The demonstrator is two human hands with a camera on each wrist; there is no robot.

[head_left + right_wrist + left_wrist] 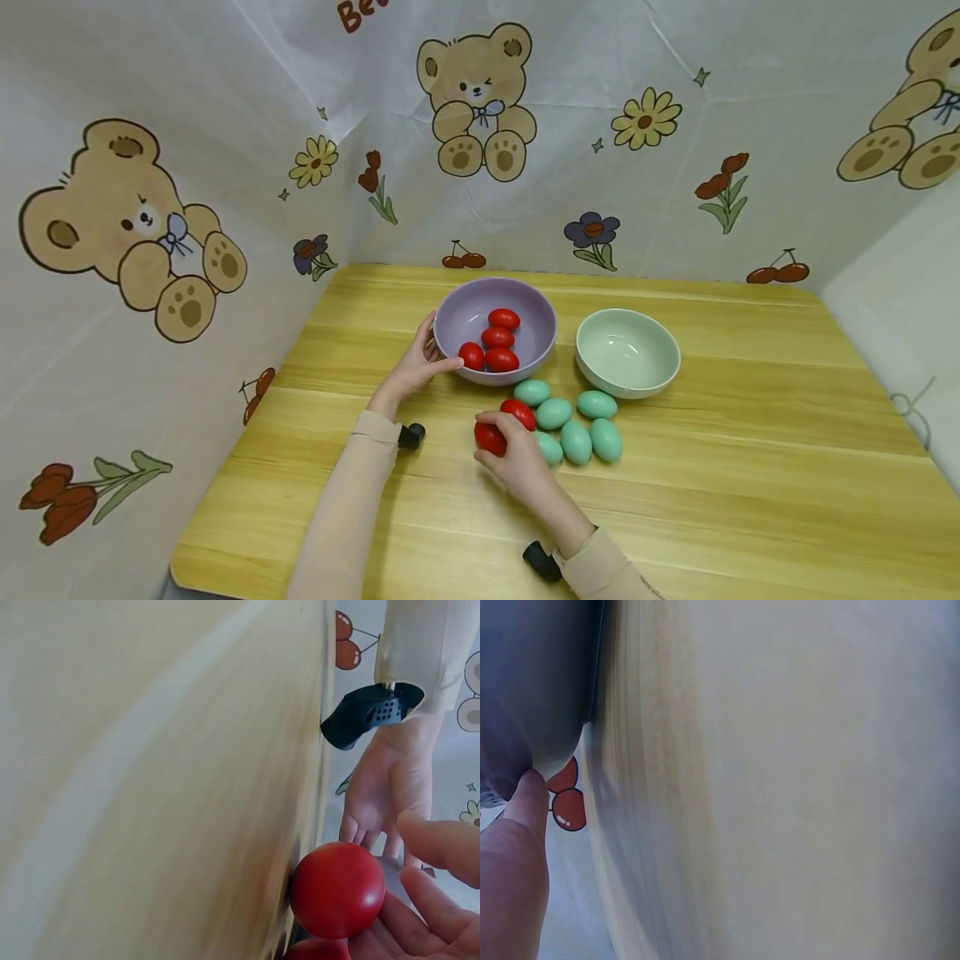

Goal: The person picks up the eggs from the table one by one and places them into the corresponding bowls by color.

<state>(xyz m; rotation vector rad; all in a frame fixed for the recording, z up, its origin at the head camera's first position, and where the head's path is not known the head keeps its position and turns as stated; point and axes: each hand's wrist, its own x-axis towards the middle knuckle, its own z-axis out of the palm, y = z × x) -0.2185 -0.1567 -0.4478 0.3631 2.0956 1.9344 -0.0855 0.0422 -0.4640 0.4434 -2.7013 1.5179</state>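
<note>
My left hand point(412, 371) holds the side of a purple bowl point(543, 337), thumb at the near rim and fingers around its left side. Several red eggs point(497, 337) lie inside the bowl. In the left wrist view, one finger point(521, 840) touches the bowl's outer wall point(532, 682). My right hand point(523, 468) has thumb and fingers curled around a red egg point(490, 438) low over the table, in front of the bowl. That red egg point(337, 891) looks round in the right wrist view. Just beyond it lies another red egg point(517, 412), partly behind the fingers.
Several mint-green eggs point(576, 442) lie grouped right of my right hand. A light green bowl point(628, 354) with nothing in it stands to the right of the purple one. The wooden table point(750, 467) meets a printed cloth backdrop point(547, 225) at its back edge.
</note>
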